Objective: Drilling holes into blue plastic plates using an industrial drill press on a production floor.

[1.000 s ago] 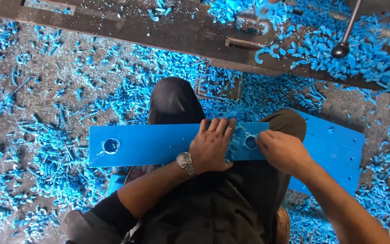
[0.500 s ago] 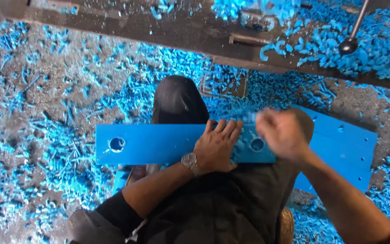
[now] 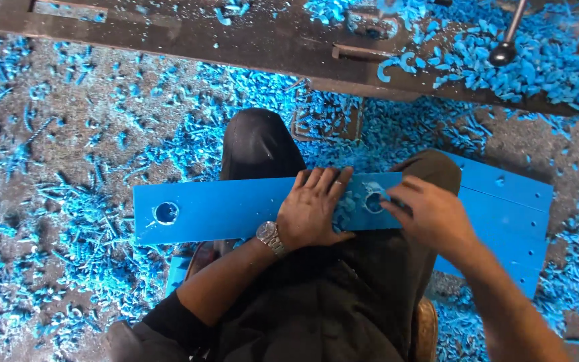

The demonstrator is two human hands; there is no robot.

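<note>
a: head view first. any containers?

b: none i can make out. the loose stuff lies in the open: curled blue shavings (image 3: 68, 241) scattered thick over the grey floor (image 3: 135, 114), and more piled on the dark metal machine bed (image 3: 269, 47) along the top edge, near a black ball-ended lever (image 3: 504, 50).

a: materials and shapes?

b: the blue strip (image 3: 216, 211) is a long, flat, smooth-faced bar, plastic by the look of it, with a round hole (image 3: 166, 212) near its left end and a second round hole (image 3: 374, 202) near its right end. a little pale swarf clings around that second hole. under its right end lies a wider blue panel (image 3: 510, 214) with small drilled spots, resting on the floor.

a: where's the strip relative to the hands?

b: it lies crosswise over the person's lap, on dark trousers (image 3: 263, 144). the left hand (image 3: 313, 211), with a metal wristwatch (image 3: 271, 236), lies flat and spread on the strip just left of the right-end hole, pressing down rather than gripping. the right hand (image 3: 430, 214) is at the strip's right end, fingertips (image 3: 391, 201) bunched at the hole's edge. it looks pinched, but i cannot tell whether it holds anything.
</note>
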